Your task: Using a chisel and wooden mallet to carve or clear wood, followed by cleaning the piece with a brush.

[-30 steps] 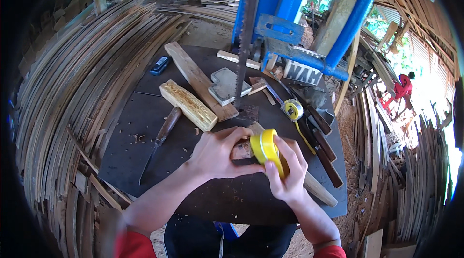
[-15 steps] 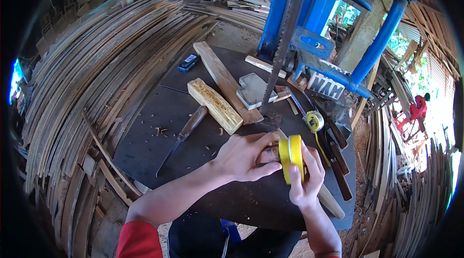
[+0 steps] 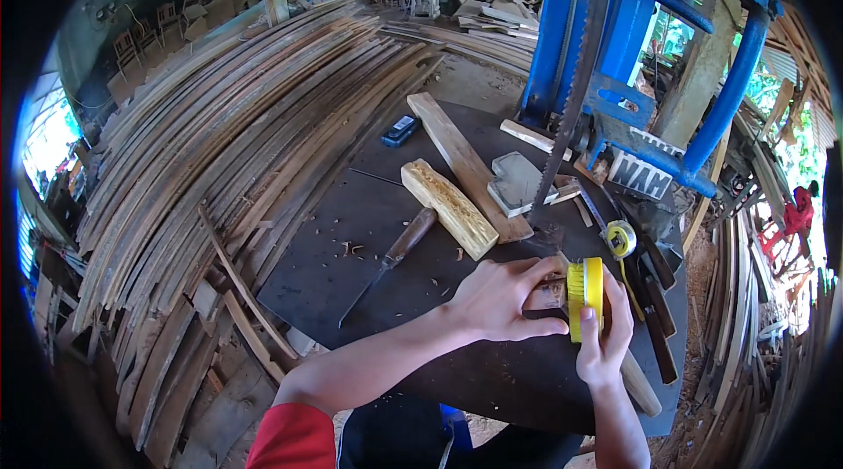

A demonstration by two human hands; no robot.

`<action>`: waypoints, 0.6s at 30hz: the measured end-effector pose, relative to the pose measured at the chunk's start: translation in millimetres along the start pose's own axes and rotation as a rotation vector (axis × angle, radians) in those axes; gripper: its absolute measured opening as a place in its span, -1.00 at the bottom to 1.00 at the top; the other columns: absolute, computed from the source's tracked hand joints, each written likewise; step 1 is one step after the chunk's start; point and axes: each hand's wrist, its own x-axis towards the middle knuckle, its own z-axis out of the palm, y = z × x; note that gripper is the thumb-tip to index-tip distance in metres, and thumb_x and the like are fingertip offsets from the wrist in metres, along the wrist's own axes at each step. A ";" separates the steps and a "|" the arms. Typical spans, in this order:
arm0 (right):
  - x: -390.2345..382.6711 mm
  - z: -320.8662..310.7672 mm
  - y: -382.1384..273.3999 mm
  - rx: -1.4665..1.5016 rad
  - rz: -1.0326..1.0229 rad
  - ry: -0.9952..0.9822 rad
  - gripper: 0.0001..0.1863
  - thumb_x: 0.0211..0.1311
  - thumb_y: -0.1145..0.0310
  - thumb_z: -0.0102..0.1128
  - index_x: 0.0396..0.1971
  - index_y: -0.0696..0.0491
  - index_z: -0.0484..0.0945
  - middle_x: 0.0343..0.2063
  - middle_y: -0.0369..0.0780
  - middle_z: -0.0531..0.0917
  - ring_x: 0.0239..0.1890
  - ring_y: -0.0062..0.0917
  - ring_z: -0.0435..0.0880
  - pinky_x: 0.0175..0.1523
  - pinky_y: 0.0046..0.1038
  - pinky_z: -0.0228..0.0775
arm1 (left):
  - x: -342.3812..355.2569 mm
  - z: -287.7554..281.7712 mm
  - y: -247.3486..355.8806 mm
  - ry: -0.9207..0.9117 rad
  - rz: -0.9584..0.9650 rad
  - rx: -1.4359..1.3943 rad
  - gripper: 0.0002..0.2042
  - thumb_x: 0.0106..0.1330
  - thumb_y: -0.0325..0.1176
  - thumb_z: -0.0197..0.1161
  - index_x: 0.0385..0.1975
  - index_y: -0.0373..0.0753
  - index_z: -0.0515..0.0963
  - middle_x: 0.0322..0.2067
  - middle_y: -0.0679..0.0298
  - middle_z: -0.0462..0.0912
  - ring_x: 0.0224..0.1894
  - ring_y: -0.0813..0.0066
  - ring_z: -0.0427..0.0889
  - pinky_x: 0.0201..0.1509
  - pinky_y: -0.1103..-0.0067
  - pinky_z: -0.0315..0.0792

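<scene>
The left hand [image 3: 505,302] grasps a brownish piece [image 3: 546,295], partly hidden; the right hand [image 3: 606,342] grips a ridged, round yellow object [image 3: 593,293] just beside it, over the counter [image 3: 299,293]. Left of the hands lies a wooden-handled knife [image 3: 413,234]; farther ahead, a yellowish wood block [image 3: 450,208], then a small blue device [image 3: 400,132].

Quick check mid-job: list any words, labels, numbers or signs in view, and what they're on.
Pale plate by the blue machine: large dark lettering, which I won't copy out.
Blue handheld device: any markings too small to read.
Yellow tape measure: any print too small to read.
Yellow round object in the right hand: no readable text.
</scene>
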 end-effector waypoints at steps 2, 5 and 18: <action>-0.5 0.6 -0.9 -0.075 -0.126 0.003 -0.50 0.34 0.35 0.19 0.21 0.29 0.46 -0.10 0.10 0.60 -0.15 -0.18 0.64 -0.04 -0.28 0.50 | 0.4 2.1 -3.7 -0.009 -0.020 -0.047 -0.41 0.22 0.08 0.35 0.12 -0.17 0.45 -0.24 0.09 0.72 -0.31 -0.03 0.74 -0.28 0.29 0.62; -4.1 6.6 -5.8 -0.103 -0.207 0.004 -0.49 0.31 0.38 0.21 0.22 0.28 0.46 -0.12 0.12 0.60 -0.18 -0.14 0.65 -0.05 -0.25 0.52 | 0.7 -2.8 -10.7 0.008 -0.068 -0.228 -0.59 0.32 -0.17 0.13 0.11 -0.22 0.45 -0.48 0.17 0.66 -0.47 0.09 0.71 -0.39 0.35 0.56; -1.9 4.1 -2.5 -0.064 0.016 0.005 -0.50 0.33 0.42 0.13 0.23 0.29 0.44 -0.09 0.08 0.59 -0.18 -0.22 0.64 -0.03 -0.33 0.49 | 2.6 -4.6 0.2 0.040 -0.018 -0.182 -0.64 0.46 -0.19 -0.02 0.10 -0.27 0.46 -0.52 0.10 0.63 -0.56 0.07 0.67 -0.48 0.33 0.51</action>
